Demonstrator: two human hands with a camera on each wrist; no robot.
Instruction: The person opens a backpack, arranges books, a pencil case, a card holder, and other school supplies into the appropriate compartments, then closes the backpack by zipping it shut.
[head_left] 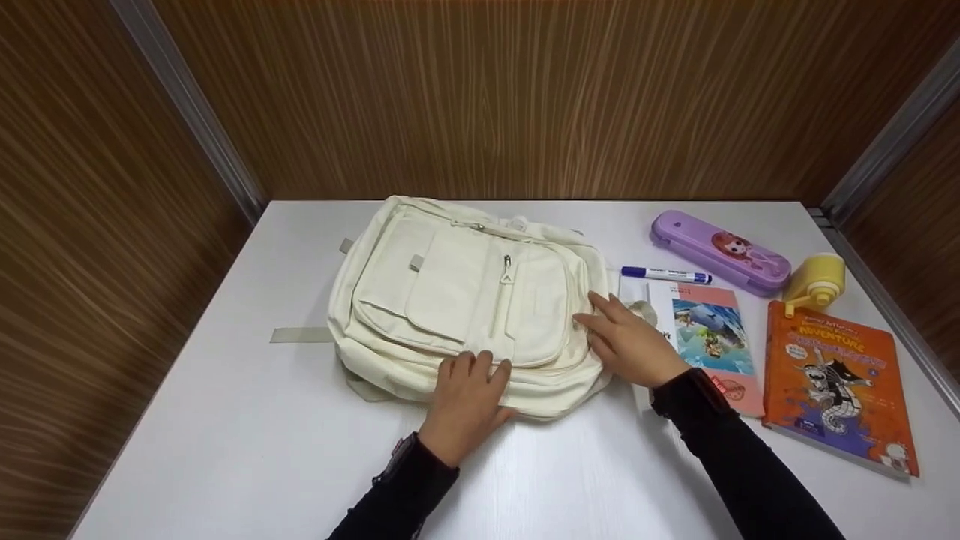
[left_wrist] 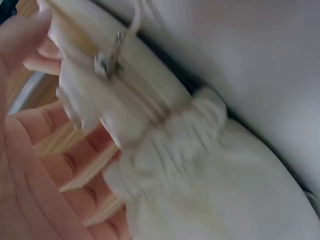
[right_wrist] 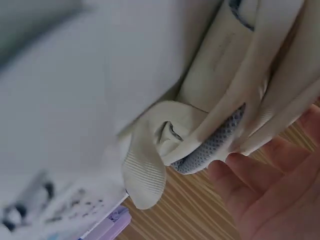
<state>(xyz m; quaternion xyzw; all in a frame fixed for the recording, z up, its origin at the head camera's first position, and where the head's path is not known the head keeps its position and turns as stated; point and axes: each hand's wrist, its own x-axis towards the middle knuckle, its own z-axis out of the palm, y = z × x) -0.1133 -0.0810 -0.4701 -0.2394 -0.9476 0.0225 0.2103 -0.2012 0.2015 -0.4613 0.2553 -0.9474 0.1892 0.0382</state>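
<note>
- I see gathered fabric (left_wrist: 170,150) only in the left wrist view, grey mesh (right_wrist: 212,142) only in the right
- On the counter (head_left: 225,442): one backpack (head_left: 450,289), two books (head_left: 836,405), one marker (head_left: 666,275), one purple case (head_left: 697,244)
- Left grip (head_left: 466,401), fingers loosely spread, touches the backpack's near side; right grip (head_left: 637,341), fingers straight, touches its right end

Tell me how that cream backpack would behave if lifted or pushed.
The backpack would probably sag and fold, since its fabric shows creases and gathers. Its loose strap, lying on the table, would likely dangle when lifted. Lying flat on a broad side, it seems unlikely to roll.
</note>
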